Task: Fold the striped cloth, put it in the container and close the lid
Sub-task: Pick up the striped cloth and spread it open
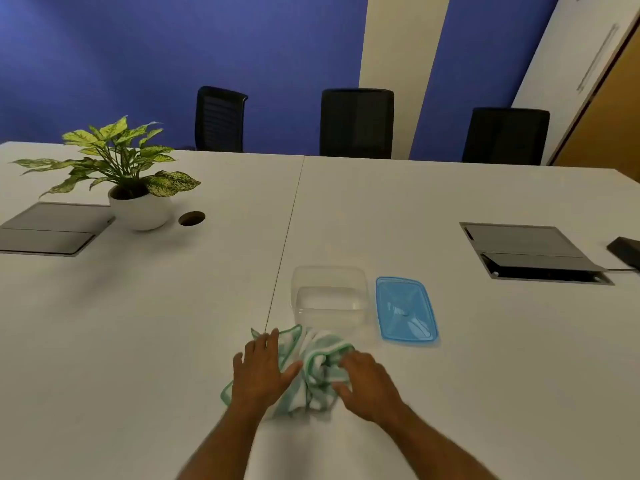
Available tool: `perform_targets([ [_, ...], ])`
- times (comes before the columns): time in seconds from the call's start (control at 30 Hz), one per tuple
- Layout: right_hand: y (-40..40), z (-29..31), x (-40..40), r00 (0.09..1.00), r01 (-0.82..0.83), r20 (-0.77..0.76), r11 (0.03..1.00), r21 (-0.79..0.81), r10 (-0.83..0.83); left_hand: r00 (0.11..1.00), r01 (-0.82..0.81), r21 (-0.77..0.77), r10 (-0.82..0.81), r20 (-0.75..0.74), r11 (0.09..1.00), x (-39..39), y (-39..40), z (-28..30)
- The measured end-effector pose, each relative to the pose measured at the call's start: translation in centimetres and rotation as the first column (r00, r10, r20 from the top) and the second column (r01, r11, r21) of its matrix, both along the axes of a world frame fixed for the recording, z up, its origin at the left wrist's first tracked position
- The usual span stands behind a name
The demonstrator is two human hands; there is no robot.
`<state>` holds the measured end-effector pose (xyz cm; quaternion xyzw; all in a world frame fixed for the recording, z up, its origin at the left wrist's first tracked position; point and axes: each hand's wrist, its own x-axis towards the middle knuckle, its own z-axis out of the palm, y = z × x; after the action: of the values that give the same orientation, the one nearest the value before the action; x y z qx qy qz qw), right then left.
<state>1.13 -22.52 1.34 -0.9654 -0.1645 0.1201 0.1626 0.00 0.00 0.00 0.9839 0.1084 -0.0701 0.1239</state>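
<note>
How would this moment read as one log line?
stage: folding not done | left hand: flat on cloth | right hand: on cloth | container: open, empty | lid: beside it

Dim, even indoor light with a cool cast; the white tabletop (pixel 415 209) reads grey. Soft, faint shadows only: a smudge left of the plant pot (pixel 140 211) and a thin one under the blue lid (pixel 407 310). No hard glare. Motion blur on both hands and the striped cloth (pixel 311 368). Wide-angle bend: tabletop edges and wall panels tilt outward. Overall soft, compressed detail.
</note>
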Motion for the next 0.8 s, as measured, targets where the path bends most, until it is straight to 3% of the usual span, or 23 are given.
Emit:
perform_targets([
  [0.13, 2.2, -0.2, -1.4, 0.985, -0.139, -0.097, 0.990, 0.012, 0.140, 0.998, -0.023, 0.023, 0.025, -0.063, 0.999, -0.9, 0.6, -1.2],
  [0.27, 3.7, -1.4, -1.5, 0.957, -0.248, -0.162, 0.968, -0.024, 0.241, 0.978, -0.061, -0.048, 0.050, -0.205, 0.997, -1.5, 0.3, -1.6],
  [0.47, 4.3, -2.7, -0.9, 0.917, -0.294, -0.323, 0.943, -0.153, 0.233, 0.983, -0.110, -0.129, 0.088, -0.164, 0.986, -2.0, 0.6, -1.4],
  [0.53, 4.0, -2.4, -0.7, 0.939, -0.209, -0.284, 0.978, -0.022, 0.194, 0.987, -0.144, -0.169, 0.128, -0.102, 0.975, -1.9, 0.8, -1.2],
  [0.57, 3.8, -2.2, -0.6, 0.952, -0.107, -0.271, 0.984, 0.140, 0.142, 0.987, -0.162, -0.210, 0.153, -0.058, 0.964, -1.8, 0.9, -1.2],
  [0.63, 3.4, -1.6, -0.4, 0.957, 0.194, -0.282, 0.880, 0.433, -0.072, 0.975, -0.196, -0.386, 0.221, 0.022, 0.901, -1.6, 1.1, -1.1],
  [0.7, 2.7, -1.0, 0.3, 0.885, 0.462, -0.343, 0.695, 0.551, -0.316, 0.945, -0.210, -0.660, 0.324, 0.054, 0.721, -1.5, 1.3, -0.8],
  [0.8, 0.7, 0.3, 1.5, 0.746, 0.656, -0.478, 0.387, 0.648, -0.464, 0.889, -0.181, -0.840, 0.450, 0.082, 0.511, -1.2, 1.8, -0.1],
])
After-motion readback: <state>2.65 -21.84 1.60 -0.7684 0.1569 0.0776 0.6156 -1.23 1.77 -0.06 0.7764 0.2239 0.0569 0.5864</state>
